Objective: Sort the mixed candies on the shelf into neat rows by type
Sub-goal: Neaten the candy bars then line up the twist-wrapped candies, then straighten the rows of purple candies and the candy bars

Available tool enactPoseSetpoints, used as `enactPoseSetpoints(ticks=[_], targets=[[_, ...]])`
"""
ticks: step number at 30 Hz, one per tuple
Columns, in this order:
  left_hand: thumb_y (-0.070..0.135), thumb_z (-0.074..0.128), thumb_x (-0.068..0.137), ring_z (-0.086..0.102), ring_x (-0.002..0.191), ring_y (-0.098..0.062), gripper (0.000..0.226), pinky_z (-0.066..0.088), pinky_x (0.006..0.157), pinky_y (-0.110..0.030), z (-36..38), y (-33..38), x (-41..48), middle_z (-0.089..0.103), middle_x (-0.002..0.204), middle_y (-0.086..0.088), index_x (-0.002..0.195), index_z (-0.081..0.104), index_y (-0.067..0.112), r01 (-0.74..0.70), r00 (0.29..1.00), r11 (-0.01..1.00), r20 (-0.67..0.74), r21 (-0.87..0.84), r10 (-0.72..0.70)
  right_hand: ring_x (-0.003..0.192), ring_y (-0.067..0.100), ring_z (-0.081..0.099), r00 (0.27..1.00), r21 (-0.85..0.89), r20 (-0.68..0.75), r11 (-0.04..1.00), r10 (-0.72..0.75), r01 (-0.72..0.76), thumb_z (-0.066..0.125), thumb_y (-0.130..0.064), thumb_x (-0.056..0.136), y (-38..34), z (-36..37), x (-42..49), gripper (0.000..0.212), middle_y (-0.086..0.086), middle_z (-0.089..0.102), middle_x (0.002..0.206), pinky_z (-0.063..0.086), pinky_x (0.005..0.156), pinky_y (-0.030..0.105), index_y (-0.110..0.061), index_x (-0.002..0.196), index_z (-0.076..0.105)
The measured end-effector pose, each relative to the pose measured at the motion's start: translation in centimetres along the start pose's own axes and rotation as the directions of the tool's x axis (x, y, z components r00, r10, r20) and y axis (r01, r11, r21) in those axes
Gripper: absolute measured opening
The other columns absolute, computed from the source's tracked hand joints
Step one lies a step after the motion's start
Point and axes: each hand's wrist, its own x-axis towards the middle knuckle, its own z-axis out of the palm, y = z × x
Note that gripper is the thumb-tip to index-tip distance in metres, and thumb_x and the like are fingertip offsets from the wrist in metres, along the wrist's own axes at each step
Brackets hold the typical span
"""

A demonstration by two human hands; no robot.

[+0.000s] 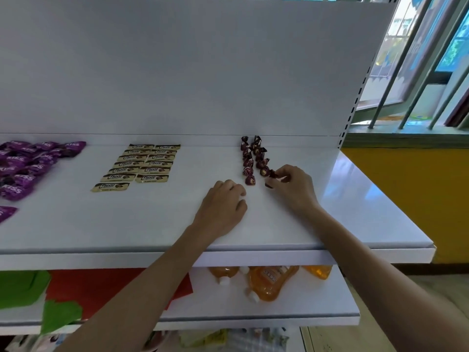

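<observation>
— On the white shelf (152,219), where did the candies lie?

— Three kinds, well apart. Purple KISS candies (22,168) sat bunched at the far left. Choco bars (142,163) lay in two neat columns left of centre. Dark red twist-wrapped candies (248,162) ran in two columns from the back panel (177,72) toward the front, right of centre.

— And the hands?

— The right hand (291,185) pinched one dark red candy (272,174) between thumb and fingertips at the near end of the right column, just beside its last piece. The left hand (224,204) rested on the shelf near the left column's front end, fingers loosely curled, holding nothing.

— Anything below?

— Orange bottles (269,283) lay on the lower shelf (317,301).
</observation>
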Motion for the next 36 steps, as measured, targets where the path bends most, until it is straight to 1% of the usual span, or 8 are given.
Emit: enactPoseSetpoints(ticks=[4,7,11,17,23,28,33,36], targets=[[0.023,0.042,0.094,0.042,0.113,-0.017,0.030,0.035,0.094,-0.027,0.1,-0.1,0.0,0.051,0.123,-0.001,0.121,0.052,0.014,-0.004,1.000,1.000,-0.008,0.004,0.004,0.078,0.017,0.056,0.999,-0.058,0.036,0.998,-0.017,0.019,0.068,-0.027,0.079,0.3,0.4,0.1,0.022,0.002,0.063,0.085,0.041,0.071,0.024,-0.020,0.100,0.064],[0.023,0.042,0.094,0.042,0.113,-0.017,0.030,0.036,0.093,-0.028,0.1,-0.1,0.1,0.052,0.123,-0.001,0.121,0.053,0.014,0.000,1.000,1.000,-0.007,0.002,0.000,0.076,0.015,0.054,0.996,-0.142,0.072,0.988,-0.045,0.055,0.067,-0.030,0.078,0.0,0.4,0.1,0.019,0.000,0.062,0.080,0.038,0.063,0.022,-0.016,0.092,0.067],[0.021,0.044,0.093,0.044,0.112,-0.018,0.029,0.039,0.093,-0.030,-0.1,-0.1,0.1,0.054,0.121,-0.002,0.119,0.055,0.013,0.014,1.000,1.000,-0.017,-0.024,-0.014,0.073,0.017,0.053,0.991,-0.191,0.103,0.975,-0.091,0.109,0.060,-0.019,0.079,-0.4,0.3,0.0,0.016,0.003,0.061,0.075,0.035,0.055,0.020,-0.008,0.087,0.067],[0.017,0.045,0.091,0.048,0.108,-0.018,0.027,0.040,0.088,-0.029,-0.1,0.1,-0.1,0.056,0.116,-0.005,0.114,0.059,0.011,0.060,0.996,0.998,-0.069,-0.027,-0.062,0.088,0.020,0.059,0.994,-0.188,0.099,0.980,-0.052,0.070,0.059,-0.027,0.083,-0.2,0.9,0.5,0.024,-0.004,0.059,0.086,0.044,0.077,0.026,-0.021,0.104,0.067],[0.018,0.050,0.089,0.047,0.106,-0.018,0.027,0.038,0.086,-0.026,-0.9,1.0,-1.4,0.053,0.114,-0.004,0.115,0.058,0.014,0.171,0.975,0.981,-0.126,-0.091,-0.182,0.088,0.015,0.052,0.998,-0.087,0.044,0.995,-0.042,0.046,0.065,-0.026,0.079,0.2,0.4,0.6,0.035,0.001,0.058,0.106,0.039,0.077,0.026,-0.017,0.112,0.057],[0.022,0.055,0.087,0.046,0.109,-0.016,0.028,0.035,0.089,-0.025,-3.1,0.7,-4.7,0.055,0.116,0.000,0.114,0.059,0.017,0.154,0.969,0.986,-0.189,-0.056,-0.162,0.101,0.020,0.051,0.976,0.003,-0.075,0.979,-0.205,0.206,0.063,-0.012,0.078,-1.7,0.0,-0.7,0.039,0.002,0.056,0.111,0.037,0.081,0.025,-0.015,0.116,0.055],[0.021,0.058,0.085,0.049,0.107,-0.019,0.027,0.035,0.085,-0.025,-8.0,-3.5,-8.0,0.057,0.115,-0.002,0.112,0.061,0.017,0.276,0.913,0.961,-0.310,-0.007,-0.264,0.095,0.012,0.051,0.914,0.153,0.049,0.907,-0.403,0.392,0.060,-0.007,0.080,-9.7,3.8,-1.5,0.047,0.002,0.056,0.116,0.044,0.079,0.022,-0.014,0.126,0.050],[0.020,0.059,0.085,0.051,0.104,-0.022,0.028,0.037,0.085,-0.027,-12.0,-7.3,-12.2,0.057,0.115,-0.006,0.112,0.061,0.016,0.377,0.862,0.926,-0.371,0.011,-0.346,0.105,0.016,0.052,0.842,0.187,0.151,0.851,-0.519,0.491,0.062,-0.009,0.080,-15.9,8.8,-3.5,0.053,0.005,0.056,0.123,0.045,0.091,0.031,-0.015,0.130,0.046]])
